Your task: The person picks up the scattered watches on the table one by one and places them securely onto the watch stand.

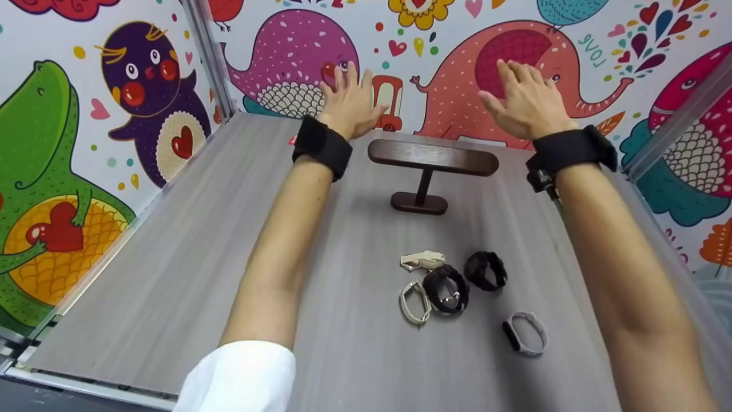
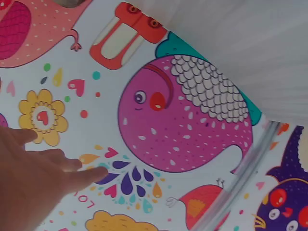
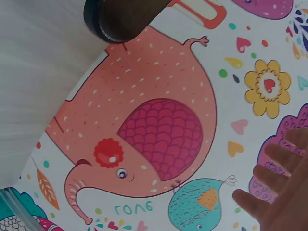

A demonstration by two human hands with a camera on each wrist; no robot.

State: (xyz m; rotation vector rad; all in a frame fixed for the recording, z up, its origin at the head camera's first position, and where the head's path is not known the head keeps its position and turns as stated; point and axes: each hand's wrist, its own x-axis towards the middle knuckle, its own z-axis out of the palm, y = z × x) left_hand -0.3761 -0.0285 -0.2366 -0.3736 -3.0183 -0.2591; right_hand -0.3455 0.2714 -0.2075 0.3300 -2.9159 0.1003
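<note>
Both hands are raised above the far end of the grey table [image 1: 171, 240], fingers straight and spread, holding nothing. My left hand [image 1: 350, 102] hovers left of a dark wooden T-shaped stand [image 1: 432, 158]; my right hand [image 1: 523, 100] hovers to the stand's right. In the left wrist view the left hand's fingers [image 2: 43, 178] show against the cartoon wall. The right hand's fingers [image 3: 281, 192] show in the right wrist view, with the stand's end [image 3: 122, 17] at the top. Near me on the table lie several watches and bands: a beige band [image 1: 422, 260], a white band [image 1: 414, 303], two black watches [image 1: 446, 289] [image 1: 485, 270], and a grey band [image 1: 526, 333].
Colourful cartoon walls [image 1: 86, 114] close in the table on the left, back and right. Metal frame posts [image 1: 209, 57] stand at the corners. Black straps wrap both wrists [image 1: 323, 146].
</note>
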